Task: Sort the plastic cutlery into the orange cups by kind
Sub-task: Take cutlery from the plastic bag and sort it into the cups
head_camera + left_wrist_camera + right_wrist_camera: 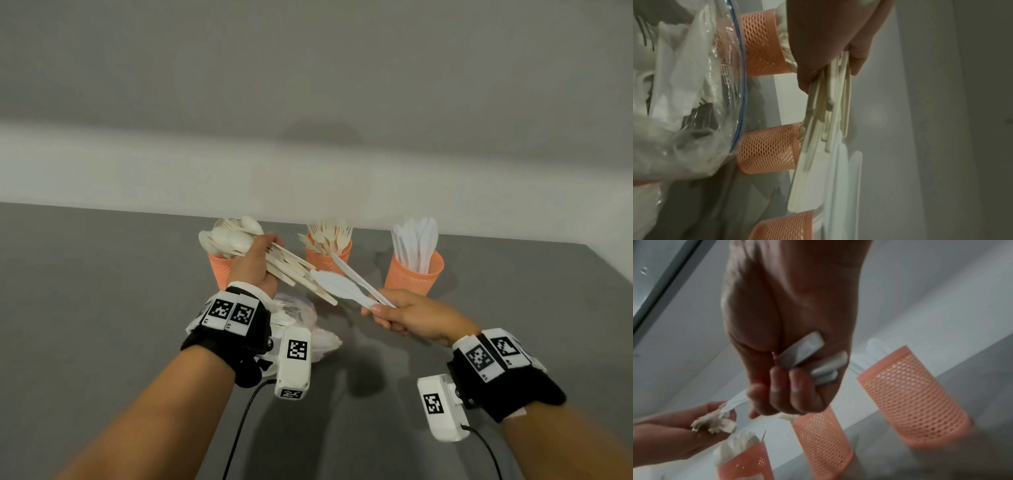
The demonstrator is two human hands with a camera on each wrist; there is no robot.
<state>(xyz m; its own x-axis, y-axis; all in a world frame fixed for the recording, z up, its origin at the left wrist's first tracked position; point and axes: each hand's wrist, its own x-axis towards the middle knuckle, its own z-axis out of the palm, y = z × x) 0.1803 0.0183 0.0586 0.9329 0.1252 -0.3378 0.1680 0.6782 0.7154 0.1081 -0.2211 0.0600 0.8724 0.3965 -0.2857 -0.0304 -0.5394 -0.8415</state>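
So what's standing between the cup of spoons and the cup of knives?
The cup of forks stands between the cup of spoons and the cup of knives, clearest in the head view.

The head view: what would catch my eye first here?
Three orange cups stand in a row at the back of the grey table: the left cup with spoons, the middle cup with forks, the right cup with white knives. In front of them the left hand grips a bundle of cream cutlery, and the right hand holds white knives.
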